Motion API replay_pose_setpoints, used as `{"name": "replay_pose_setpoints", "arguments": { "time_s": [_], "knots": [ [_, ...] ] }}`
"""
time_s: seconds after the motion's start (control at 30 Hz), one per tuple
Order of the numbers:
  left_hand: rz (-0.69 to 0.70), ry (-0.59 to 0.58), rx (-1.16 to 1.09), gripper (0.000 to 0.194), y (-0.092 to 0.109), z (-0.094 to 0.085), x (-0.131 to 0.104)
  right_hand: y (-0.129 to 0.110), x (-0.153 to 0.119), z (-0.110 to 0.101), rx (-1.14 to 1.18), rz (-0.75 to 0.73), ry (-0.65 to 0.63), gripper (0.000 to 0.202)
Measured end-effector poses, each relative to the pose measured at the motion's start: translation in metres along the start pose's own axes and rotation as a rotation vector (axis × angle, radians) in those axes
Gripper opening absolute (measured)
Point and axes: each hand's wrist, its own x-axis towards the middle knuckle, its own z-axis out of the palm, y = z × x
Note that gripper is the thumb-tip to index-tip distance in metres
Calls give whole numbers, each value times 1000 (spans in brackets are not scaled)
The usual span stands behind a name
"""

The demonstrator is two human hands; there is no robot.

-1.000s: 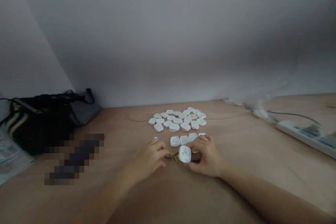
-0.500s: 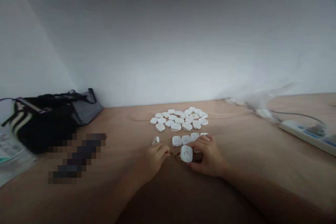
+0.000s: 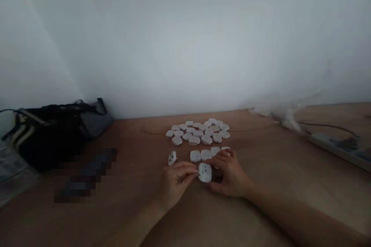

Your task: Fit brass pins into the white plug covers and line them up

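Observation:
A white rounded-square piece with small holes in its face [image 3: 205, 172] is gripped by my right hand [image 3: 230, 173], thumb below and fingers above. My left hand [image 3: 178, 183] is pinched closed at the left edge of that piece; what sits between its fingertips is too small to make out. Behind my right hand, a row of similar white pieces [image 3: 195, 156] lies on the table, the rightmost partly covered by my fingers. One more white piece [image 3: 172, 158] stands tilted on its side just beyond my left hand.
Farther back lies a cluster of several white pieces [image 3: 198, 133] on the wooden table [image 3: 139, 142]. On the left are a black bag [image 3: 55, 135] and a blurred dark object [image 3: 89, 173]. A power strip [image 3: 342, 148] and clear plastic [image 3: 290, 117] are at right.
My left hand has moved right, up to the edge of the held white piece. That piece has shifted slightly down and turned a little. The picture is darker now.

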Motion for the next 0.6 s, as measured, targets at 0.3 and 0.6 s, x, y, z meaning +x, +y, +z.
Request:
{"name": "replay_pose_setpoints", "arguments": {
  "time_s": [0.3,0.6],
  "knots": [
    [218,-73,161,20,-4,2,-3,1,0,2,-8,-15,-19,45],
    [388,-204,273,24,-5,-1,-1,-2,1,0,-8,-15,-42,43]
  ]
}}
